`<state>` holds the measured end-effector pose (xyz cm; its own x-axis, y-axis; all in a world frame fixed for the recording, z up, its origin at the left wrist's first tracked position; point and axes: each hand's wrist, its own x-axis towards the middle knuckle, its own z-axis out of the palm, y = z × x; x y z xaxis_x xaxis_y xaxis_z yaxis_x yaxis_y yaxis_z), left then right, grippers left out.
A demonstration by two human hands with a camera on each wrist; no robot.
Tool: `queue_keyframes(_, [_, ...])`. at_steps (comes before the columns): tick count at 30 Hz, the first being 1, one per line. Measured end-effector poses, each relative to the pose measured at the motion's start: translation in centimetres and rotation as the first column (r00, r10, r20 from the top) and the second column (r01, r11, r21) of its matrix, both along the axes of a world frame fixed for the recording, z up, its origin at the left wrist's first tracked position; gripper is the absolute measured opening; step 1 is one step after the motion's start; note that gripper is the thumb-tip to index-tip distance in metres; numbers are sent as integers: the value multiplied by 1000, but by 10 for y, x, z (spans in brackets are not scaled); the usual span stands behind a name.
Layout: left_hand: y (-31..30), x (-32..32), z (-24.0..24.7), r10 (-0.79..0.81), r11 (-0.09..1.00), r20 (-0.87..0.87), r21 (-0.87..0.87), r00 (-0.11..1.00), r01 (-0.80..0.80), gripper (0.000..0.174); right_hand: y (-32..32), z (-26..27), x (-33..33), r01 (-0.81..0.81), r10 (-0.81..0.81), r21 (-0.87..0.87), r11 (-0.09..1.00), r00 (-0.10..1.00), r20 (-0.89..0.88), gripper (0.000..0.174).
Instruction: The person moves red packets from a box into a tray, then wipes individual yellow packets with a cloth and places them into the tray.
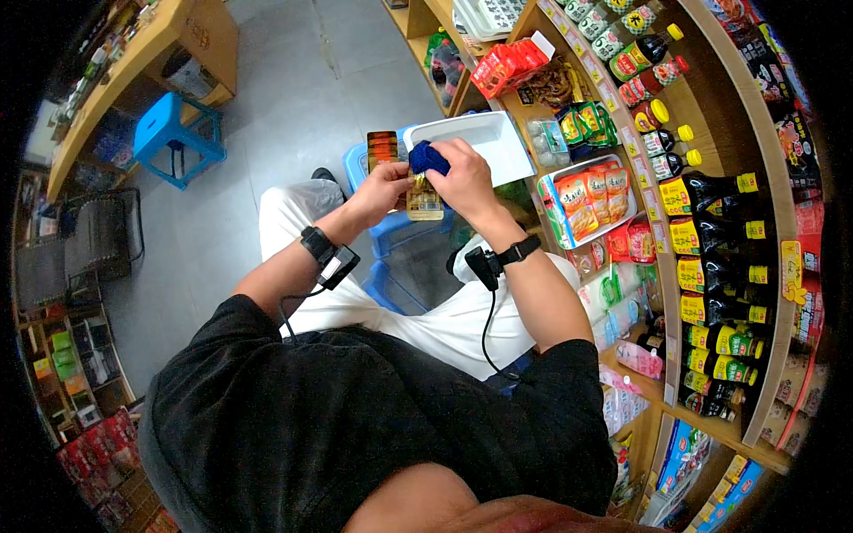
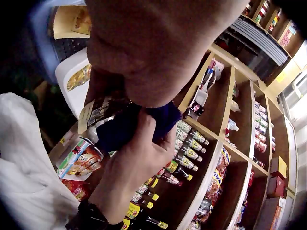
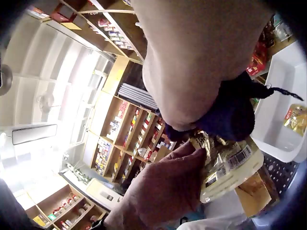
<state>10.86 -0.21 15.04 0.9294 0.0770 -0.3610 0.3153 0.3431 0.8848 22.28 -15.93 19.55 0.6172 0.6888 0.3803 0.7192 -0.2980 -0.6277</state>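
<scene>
Both hands meet over a blue stool [image 1: 355, 169]. The right hand [image 1: 464, 178] grips a bunched dark blue cloth [image 1: 429, 158], which also shows in the left wrist view [image 2: 120, 129] and the right wrist view [image 3: 230, 112]. Just beneath the cloth, the left hand [image 1: 380, 194] pinches the edge of a gold and clear packet [image 1: 425, 202]. In the right wrist view the packet [image 3: 230, 165] shows a barcode, and the cloth lies against its upper part. The right fingertips are partly hidden by the cloth.
A white tray [image 1: 489, 142] with a gold packet [image 3: 296, 119] inside stands beyond the hands, beside an open box [image 1: 382, 149]. Shelves of bottles [image 1: 711, 235] and a tray of orange packets [image 1: 591, 202] line the right. Another blue stool [image 1: 178, 138] is at the left.
</scene>
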Motion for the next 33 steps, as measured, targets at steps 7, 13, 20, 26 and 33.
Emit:
queue_keyframes(7, [-12,0,-13,38,999,2,-24,999,-38,19,2,0,-5,-61,62,-36,997,998,32,35])
queue_keyframes(13, [-9,1,-1,41,990,7,-133,999,-40,17,0,-2,5,110,-108,-34,993,994,30,34])
queue_keyframes(20, [2,5,-7,90,976,33,-203,995,-81,23,-1,-1,2,-69,70,-49,996,997,25,36])
queue_keyframes(26, [13,5,-23,156,952,77,-278,985,-129,24,0,4,-6,-222,223,-62,973,975,6,37])
queue_keyframes(33, [24,5,-16,275,919,73,-312,959,-240,26,-2,-2,-4,-343,350,-160,926,936,20,37])
